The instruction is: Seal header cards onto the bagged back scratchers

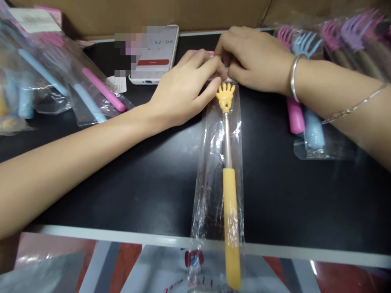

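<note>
Yellow back scratcher: in a clear bag (210,175), lying on the dark table (146,183) between the two forearms; the yellow back scratcher (230,195) is whole and flat in its wrapping.
Long axis: runs away from the person, nearly straight, leaning slightly so the top sits a little left of the bottom.
Pointing: the small hand-shaped head faces the far side, toward the person's fingers; the handle end faces the person and overhangs the table's near edge.
Left hand (189,89): reaches in over the top of the bag, fingers bent and thumb beside the yellow head; whether they pinch the plastic cannot be told.
Right hand (256,61): fingers curled toward the thumb at the same end, meeting the left fingertips; their grip is hidden.
Bracelets: a silver bangle (295,79) and a chain (351,110) on the right arm.
Blocking the view: both hands cover the bag's top and most of a pink piece (210,53) behind it.
Left side: a phone (154,55) just beyond the left hand, and bagged scratchers with a pink handle (104,89) and blue ones.
Right side: more wrapped scratchers, a blue one (314,128) partly behind the right forearm.
</note>
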Action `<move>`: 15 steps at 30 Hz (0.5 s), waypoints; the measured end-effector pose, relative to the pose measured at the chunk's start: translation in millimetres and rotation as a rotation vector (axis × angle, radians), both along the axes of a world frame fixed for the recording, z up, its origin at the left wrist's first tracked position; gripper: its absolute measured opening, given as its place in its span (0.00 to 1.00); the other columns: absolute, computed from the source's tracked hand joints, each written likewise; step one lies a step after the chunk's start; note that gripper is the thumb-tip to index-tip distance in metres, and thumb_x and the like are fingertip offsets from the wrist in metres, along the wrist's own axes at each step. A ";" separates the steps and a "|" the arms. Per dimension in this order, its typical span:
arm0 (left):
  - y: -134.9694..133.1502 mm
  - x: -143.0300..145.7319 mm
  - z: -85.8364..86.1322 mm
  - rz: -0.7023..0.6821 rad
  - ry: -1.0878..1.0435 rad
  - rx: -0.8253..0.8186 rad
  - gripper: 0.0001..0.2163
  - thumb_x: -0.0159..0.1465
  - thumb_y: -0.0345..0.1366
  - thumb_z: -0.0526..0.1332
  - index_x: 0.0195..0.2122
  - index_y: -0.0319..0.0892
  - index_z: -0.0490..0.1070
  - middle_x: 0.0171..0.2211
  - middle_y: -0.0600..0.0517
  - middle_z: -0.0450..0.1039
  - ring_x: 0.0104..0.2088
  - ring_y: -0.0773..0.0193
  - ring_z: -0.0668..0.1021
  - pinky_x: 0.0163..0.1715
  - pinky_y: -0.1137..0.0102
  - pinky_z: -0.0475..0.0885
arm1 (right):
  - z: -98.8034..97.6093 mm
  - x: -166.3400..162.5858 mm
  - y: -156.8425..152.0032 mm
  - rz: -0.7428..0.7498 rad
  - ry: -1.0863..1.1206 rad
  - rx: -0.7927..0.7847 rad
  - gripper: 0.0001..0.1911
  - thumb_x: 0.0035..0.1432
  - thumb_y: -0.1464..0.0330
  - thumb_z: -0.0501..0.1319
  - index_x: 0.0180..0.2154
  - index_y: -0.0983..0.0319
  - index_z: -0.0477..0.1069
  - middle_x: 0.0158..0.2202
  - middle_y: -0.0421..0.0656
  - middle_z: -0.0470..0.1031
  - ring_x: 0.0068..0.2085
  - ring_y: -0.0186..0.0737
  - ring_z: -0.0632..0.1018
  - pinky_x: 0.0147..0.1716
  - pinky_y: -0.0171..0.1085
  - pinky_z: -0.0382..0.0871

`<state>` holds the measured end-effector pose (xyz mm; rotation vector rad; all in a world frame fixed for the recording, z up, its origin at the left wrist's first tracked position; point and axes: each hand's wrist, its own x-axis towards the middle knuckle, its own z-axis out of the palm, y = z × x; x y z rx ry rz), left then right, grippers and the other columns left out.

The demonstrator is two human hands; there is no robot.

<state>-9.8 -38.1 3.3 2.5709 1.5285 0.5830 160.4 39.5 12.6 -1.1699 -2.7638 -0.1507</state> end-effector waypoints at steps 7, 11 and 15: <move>4.5 -1.3 -3.1 -0.013 0.049 0.034 0.22 0.69 0.42 0.43 0.56 0.48 0.71 0.57 0.48 0.69 0.57 0.50 0.68 0.60 0.51 0.63 | 0.2 -0.1 0.6 0.007 0.015 0.000 0.21 0.62 0.74 0.51 0.55 0.70 0.68 0.54 0.52 0.70 0.59 0.57 0.72 0.59 0.55 0.67; 5.7 -2.4 -3.6 -0.039 0.037 0.043 0.21 0.71 0.40 0.44 0.56 0.45 0.71 0.57 0.46 0.70 0.56 0.50 0.69 0.59 0.50 0.63 | -0.1 -0.5 1.1 0.010 0.025 -0.001 0.21 0.61 0.74 0.51 0.54 0.69 0.69 0.54 0.53 0.70 0.58 0.58 0.72 0.58 0.56 0.67; 5.4 -3.1 -3.6 -0.037 0.024 0.033 0.20 0.71 0.40 0.45 0.55 0.47 0.71 0.57 0.48 0.70 0.55 0.51 0.68 0.59 0.51 0.63 | 0.1 -0.8 0.3 0.006 0.021 0.001 0.22 0.59 0.74 0.51 0.54 0.69 0.68 0.54 0.53 0.70 0.58 0.57 0.72 0.58 0.55 0.67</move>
